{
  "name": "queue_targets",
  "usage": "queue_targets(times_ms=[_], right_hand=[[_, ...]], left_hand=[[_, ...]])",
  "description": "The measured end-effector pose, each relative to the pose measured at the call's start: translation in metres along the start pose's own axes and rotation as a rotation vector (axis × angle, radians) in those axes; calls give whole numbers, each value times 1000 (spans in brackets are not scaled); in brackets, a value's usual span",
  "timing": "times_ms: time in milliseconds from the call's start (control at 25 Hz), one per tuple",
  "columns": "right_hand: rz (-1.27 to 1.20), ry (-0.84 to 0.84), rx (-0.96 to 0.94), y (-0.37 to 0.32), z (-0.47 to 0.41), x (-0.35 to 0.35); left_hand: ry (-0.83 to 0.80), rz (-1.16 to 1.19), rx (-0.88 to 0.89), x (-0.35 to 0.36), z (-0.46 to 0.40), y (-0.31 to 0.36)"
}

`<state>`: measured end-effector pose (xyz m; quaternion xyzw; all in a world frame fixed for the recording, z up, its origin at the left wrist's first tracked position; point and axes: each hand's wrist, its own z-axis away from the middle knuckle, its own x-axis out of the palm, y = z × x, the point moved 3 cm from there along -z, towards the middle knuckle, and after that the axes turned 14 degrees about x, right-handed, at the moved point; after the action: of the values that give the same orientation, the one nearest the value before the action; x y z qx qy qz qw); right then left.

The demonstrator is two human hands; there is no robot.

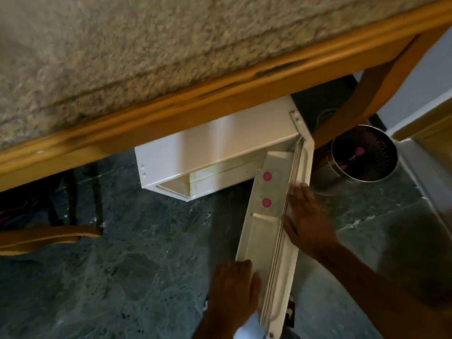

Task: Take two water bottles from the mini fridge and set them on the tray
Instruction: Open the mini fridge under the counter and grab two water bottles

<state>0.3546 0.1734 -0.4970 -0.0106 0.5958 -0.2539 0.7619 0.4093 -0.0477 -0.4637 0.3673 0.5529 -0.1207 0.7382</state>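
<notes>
A white mini fridge (215, 140) stands under a counter, seen from above. Its door (274, 231) is swung open toward me. Two pink bottle caps (267, 176) (266, 203) show in the door's top shelf; the bottles below them are hidden. My right hand (305, 218) lies flat against the door's outer side, fingers spread. My left hand (234, 289) rests on the door's free end on the inner side, fingers together over its edge. No tray is in view.
A speckled stone counter (146, 50) with a wooden edge (220, 91) overhangs the fridge. A perforated metal bin (362, 155) stands right of the fridge. A wooden chair part (49, 237) lies at the left on the dark marble floor (134, 265).
</notes>
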Motion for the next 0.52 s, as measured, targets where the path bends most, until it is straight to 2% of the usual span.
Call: queue_targets(times_ms=[120,240,440,520], right_hand=[[-86,8,84,4,7,-4],[-149,40,129,4,18,-1],[-146,178,308,-4,27,-1],[-147,240,489,-15,33,3]], left_hand=[[7,-7,26,-15,-37,-36],[-62,-114,75,-19,-91,-74],[-122,-212,397,-8,-184,-89],[-162,-193,563,1,-209,-82]])
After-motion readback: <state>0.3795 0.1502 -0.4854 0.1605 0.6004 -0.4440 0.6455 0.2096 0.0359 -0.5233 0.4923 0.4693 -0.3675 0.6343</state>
